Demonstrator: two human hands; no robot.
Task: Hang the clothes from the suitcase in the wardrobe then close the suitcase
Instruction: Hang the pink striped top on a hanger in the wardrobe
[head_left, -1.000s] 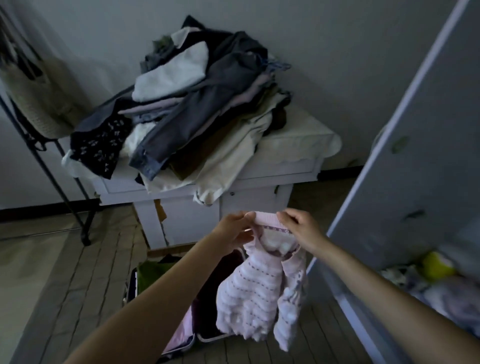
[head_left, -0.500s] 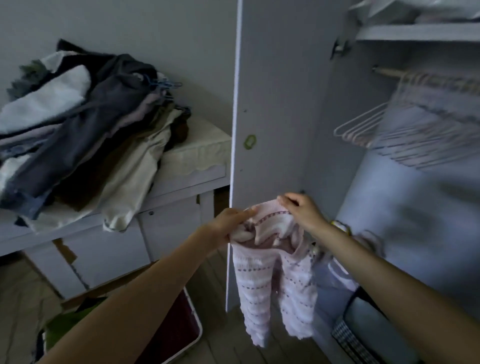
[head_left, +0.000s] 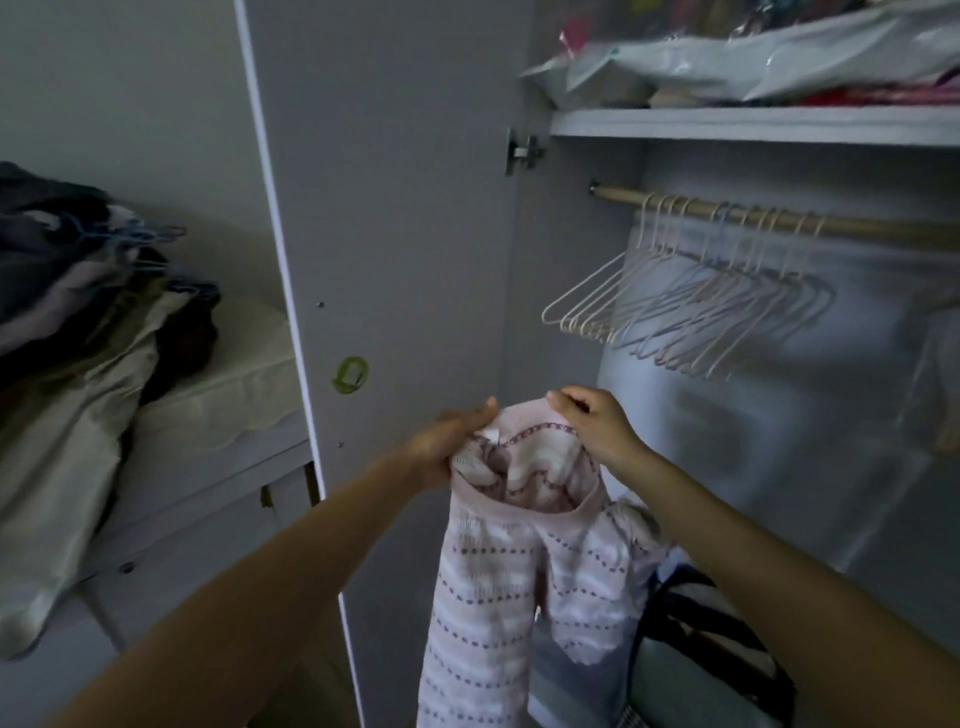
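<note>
A small pair of pink knitted trousers (head_left: 498, 582) with dotted stripes hangs in front of the open wardrobe. My left hand (head_left: 447, 441) grips the waistband on its left side and my right hand (head_left: 597, 423) pinches the waistband's far edge on the right. The legs dangle straight down. Inside the wardrobe a wooden rail (head_left: 769, 221) carries several empty white hangers (head_left: 691, 306), up and to the right of my hands. The suitcase is out of view.
The wardrobe door (head_left: 395, 234) stands open just left of the trousers. A shelf (head_left: 753, 124) above the rail holds plastic-wrapped bundles. A white table (head_left: 218, 415) at left carries a heap of clothes (head_left: 67, 322). A dark bag (head_left: 696, 660) sits on the wardrobe floor.
The view has swung right and up from the suitcase and table to the open wardrobe. Both hands have kept hold of the trousers' waistband and carried them toward the rail.
</note>
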